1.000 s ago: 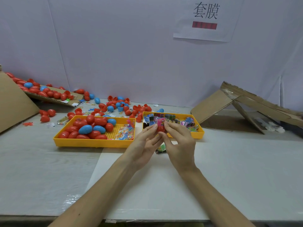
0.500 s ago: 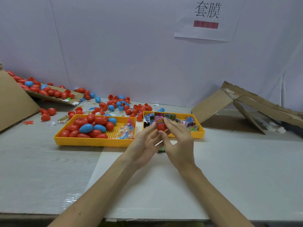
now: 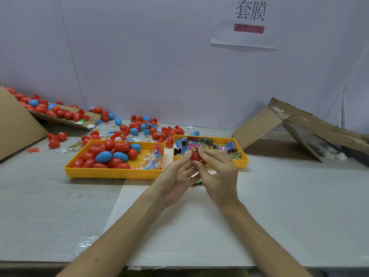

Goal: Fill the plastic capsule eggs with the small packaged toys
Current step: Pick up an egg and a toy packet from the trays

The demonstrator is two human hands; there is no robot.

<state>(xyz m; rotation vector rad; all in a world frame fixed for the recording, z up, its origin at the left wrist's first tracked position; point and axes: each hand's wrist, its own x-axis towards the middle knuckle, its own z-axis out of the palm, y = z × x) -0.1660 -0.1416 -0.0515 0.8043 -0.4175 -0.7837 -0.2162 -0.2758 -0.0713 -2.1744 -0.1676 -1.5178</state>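
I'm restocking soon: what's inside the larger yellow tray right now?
The larger yellow tray holds a heap of red eggs with a few blue eggs, plus clear toy packets in its right end. Whatever lies under the heap is hidden.

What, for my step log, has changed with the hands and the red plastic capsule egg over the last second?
The left hand and right hand shifted their fingertips slightly, so more of the red plastic capsule egg pinched between them shows than a second ago. Nothing was picked up or released. The yellow plastic tray of eggs, the yellow plastic tray of toy packets and the folded brown cardboard stayed put.
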